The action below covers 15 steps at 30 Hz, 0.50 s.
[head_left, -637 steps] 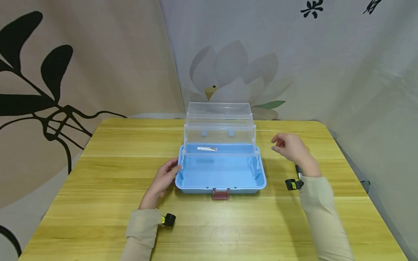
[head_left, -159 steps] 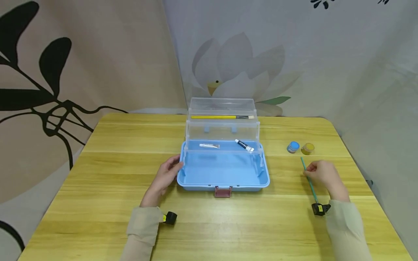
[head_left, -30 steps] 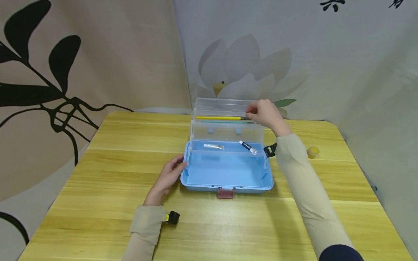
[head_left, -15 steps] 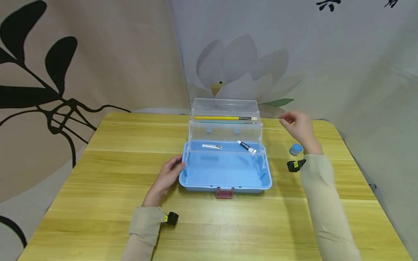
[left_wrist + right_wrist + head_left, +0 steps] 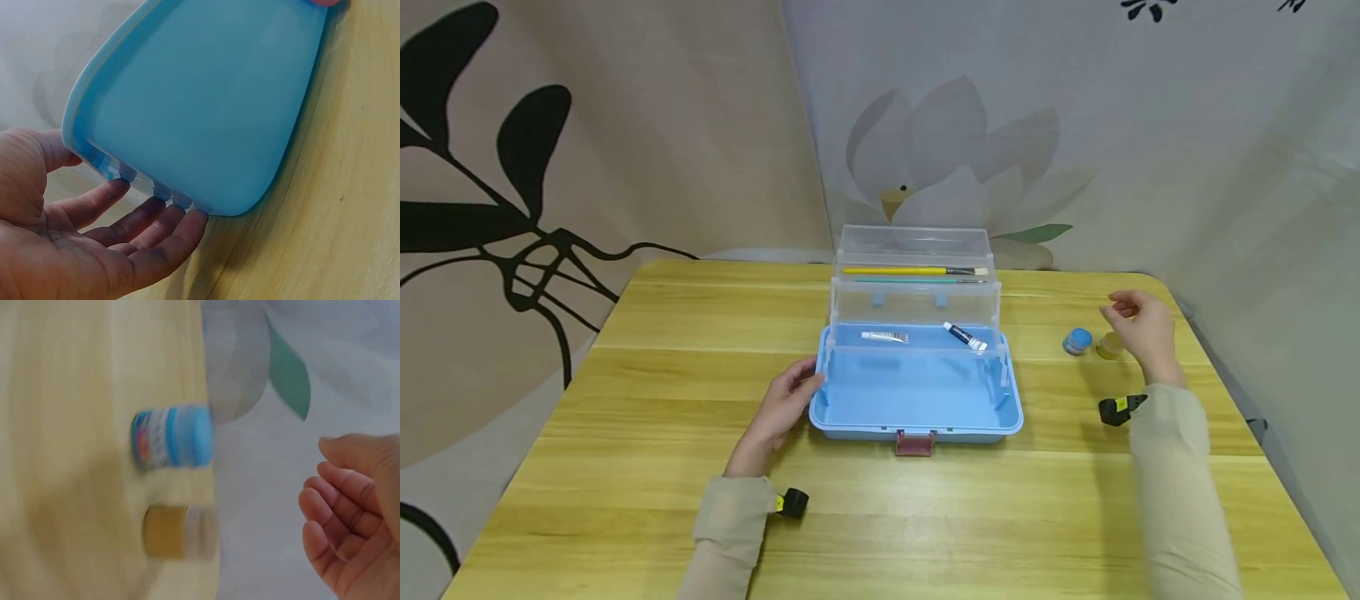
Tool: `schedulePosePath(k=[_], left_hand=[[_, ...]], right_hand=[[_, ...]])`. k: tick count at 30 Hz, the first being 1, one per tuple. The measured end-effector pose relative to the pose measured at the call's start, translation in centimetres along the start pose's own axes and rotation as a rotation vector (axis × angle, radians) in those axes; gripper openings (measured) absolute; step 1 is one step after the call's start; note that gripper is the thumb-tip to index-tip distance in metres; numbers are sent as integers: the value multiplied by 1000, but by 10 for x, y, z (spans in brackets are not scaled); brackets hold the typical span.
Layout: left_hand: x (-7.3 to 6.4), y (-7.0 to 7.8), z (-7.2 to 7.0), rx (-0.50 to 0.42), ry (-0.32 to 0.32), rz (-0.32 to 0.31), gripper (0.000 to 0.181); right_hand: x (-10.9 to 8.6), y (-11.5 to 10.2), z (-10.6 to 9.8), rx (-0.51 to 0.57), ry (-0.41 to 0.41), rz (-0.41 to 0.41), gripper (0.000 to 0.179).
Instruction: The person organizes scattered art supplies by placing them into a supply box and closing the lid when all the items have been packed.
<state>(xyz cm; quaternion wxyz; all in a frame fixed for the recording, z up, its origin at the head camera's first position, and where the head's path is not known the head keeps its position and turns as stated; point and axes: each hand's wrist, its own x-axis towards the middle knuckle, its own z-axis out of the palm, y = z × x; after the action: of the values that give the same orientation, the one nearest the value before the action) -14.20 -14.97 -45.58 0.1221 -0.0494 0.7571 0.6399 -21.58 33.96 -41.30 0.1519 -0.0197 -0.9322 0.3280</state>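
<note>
One yellow flat brush [image 5: 895,271] and one thin teal brush [image 5: 917,282] lie in the upper clear tray [image 5: 917,292] of the blue storage box [image 5: 917,392], which sits opened out on my counter [image 5: 887,525], its reddish latch [image 5: 914,444] at six o'clock. In the lower clear tray [image 5: 925,340], a white paint tube [image 5: 883,337] lies towards eleven o'clock and a dark paint tube [image 5: 964,337] slants towards one. My left hand [image 5: 777,408] holds the box at its nine o'clock end, thumb at the edge and fingertips [image 5: 197,222] against the outer wall. Off at three o'clock, my right hand [image 5: 1144,332] is unclenched, its fingers relaxed and loosely bent, near a yellow-ochre paint jar [image 5: 1107,347] and, just beside that, a blue-capped paint jar [image 5: 1077,341]. Both jars stand upright on the counter, the blue-capped one closer to the box; the right wrist view shows my fingers apart from them. Past twelve o'clock hangs a pale curtain [image 5: 1165,150] printed with a lotus.
</note>
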Motion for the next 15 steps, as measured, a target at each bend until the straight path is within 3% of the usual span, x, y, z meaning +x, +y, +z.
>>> schedulePosePath(k=[6, 15], left_hand=[[0, 0, 0, -7, 9, -7, 45], [0, 0, 1, -26, 13, -19, 46]], right_hand=[[-8, 24, -5, -16, -43, 54, 35], [-20, 47, -9, 13, -223, 144, 56]])
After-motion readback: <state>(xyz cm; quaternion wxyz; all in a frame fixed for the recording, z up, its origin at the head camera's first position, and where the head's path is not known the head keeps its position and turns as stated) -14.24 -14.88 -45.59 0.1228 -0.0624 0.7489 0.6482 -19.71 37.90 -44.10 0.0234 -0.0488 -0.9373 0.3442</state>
